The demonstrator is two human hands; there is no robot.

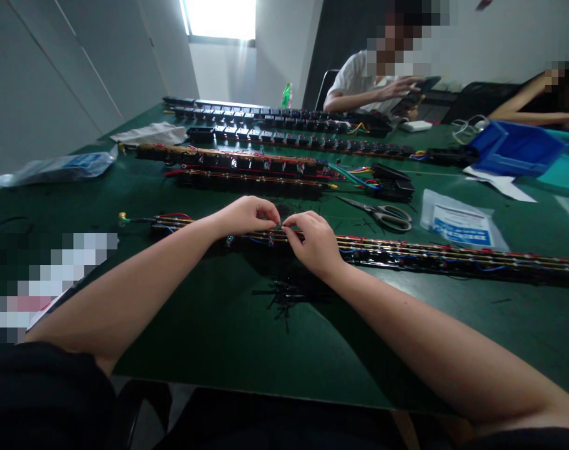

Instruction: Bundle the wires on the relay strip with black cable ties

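A long black strip (pixel 406 253) with copper bars and red and blue wires lies across the green table (pixel 209 331) in front of me. My left hand (pixel 244 215) and my right hand (pixel 312 240) rest on its middle, fingertips pinched together and nearly touching each other. What they pinch is too small to make out. A heap of thin black ties (pixel 284 294) lies on the table just below my hands.
Scissors (pixel 382 214) lie behind the strip to the right, beside a plastic bag (pixel 457 222). More wired strips (pixel 237 165) fill the table's far half. A blue bin (pixel 516 147) stands at the right. Two other people sit at the far side.
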